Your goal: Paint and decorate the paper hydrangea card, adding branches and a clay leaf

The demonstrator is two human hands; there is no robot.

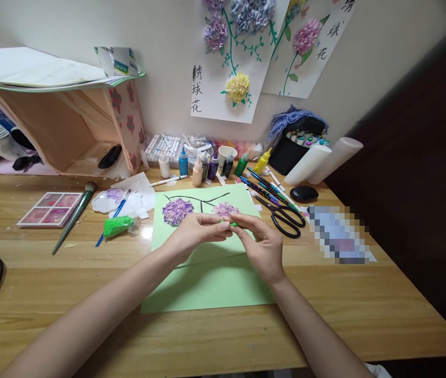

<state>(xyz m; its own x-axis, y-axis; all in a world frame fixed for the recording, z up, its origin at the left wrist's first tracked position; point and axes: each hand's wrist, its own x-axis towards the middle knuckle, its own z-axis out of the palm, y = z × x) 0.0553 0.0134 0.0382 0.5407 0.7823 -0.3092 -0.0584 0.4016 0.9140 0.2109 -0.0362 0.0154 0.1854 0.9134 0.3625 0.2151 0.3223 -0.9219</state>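
Observation:
Between the fingertips of my left hand [197, 229] and my right hand [263, 244] is a small piece of green clay [231, 223], pinched by both. The two hands meet above a light green sheet of paper [207, 289] with a fold or edge across it. On the sheet are a purple flower [178, 211] of crumpled bits and a pinker flower [226, 209], partly hidden behind my fingers. Dark drawn branches run above them. Left of the sheet lies a bag of bright green clay [117, 226].
Black-handled scissors [282, 215] and several pens lie right of the paper, near a black mouse [304, 193]. Paint bottles [183, 161] line the back. At left are a large brush [75, 215], a pink palette [51, 209] and a thin blue brush [121, 205].

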